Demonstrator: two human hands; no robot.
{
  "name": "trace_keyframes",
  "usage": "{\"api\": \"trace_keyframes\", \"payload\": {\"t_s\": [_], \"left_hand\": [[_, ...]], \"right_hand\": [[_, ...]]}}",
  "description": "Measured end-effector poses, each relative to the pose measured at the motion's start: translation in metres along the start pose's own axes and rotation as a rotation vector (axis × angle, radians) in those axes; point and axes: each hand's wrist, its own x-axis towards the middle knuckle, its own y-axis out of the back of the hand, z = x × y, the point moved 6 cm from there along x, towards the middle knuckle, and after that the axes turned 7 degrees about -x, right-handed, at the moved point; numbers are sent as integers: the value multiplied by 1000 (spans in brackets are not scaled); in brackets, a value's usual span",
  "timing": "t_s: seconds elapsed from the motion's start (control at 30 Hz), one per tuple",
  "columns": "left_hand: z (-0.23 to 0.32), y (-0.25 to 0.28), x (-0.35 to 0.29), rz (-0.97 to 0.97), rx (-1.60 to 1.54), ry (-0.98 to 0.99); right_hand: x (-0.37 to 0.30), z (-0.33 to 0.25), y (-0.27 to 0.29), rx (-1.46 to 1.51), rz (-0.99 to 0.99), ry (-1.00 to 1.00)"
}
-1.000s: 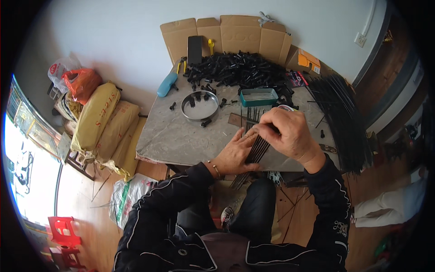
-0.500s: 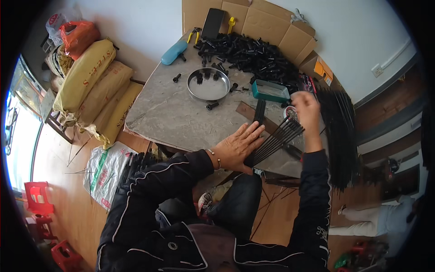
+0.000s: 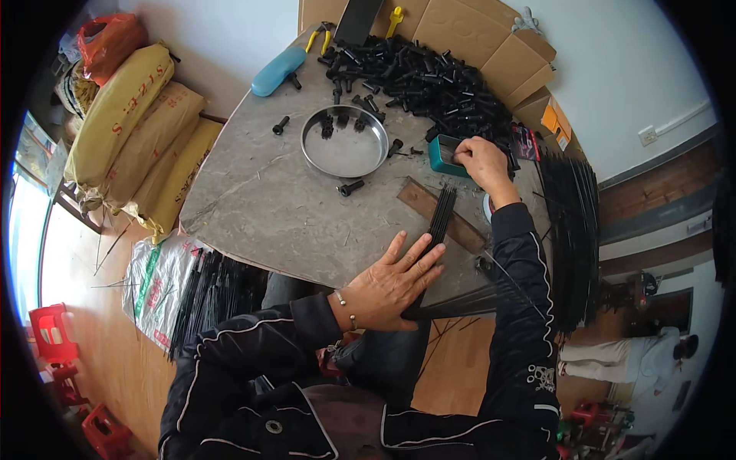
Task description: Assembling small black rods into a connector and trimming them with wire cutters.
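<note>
Blk rods (image 3: 442, 213) on table (image 3: 261, 207), near side, right of ctr, lying across brown flat strip (image 3: 415, 198). L hand (image 3: 386, 288) open, fingers spread, palm down, fingertips on rods. R hand (image 3: 484, 164) w/ bent fingers in teal box (image 3: 438, 158), beyond strip; tips hidden, can't tell if gripping. Round metal dish (image 3: 341, 159) left of box. Far side: blk bolt pile (image 3: 429, 84), cardboard (image 3: 460, 34) behind. Right edge: big blk bunch (image 3: 571, 230).
</note>
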Motion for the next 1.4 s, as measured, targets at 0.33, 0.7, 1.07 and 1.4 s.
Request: {"api": "trace_keyframes", "payload": {"t_s": [0.33, 0.7, 1.07, 1.4], "left_hand": [[-3, 1, -1, -17, 0, 6], [-2, 1, 0, -45, -89, 18], [-3, 0, -2, -45, -113, 16], [-4, 0, -2, -56, -62, 13]], "right_hand": [[-52, -10, 62, 2, 363, 166], [-111, -29, 31, 331, 119, 8], [-110, -31, 26, 316, 147, 23], [-102, -39, 37, 152, 256, 207]]}}
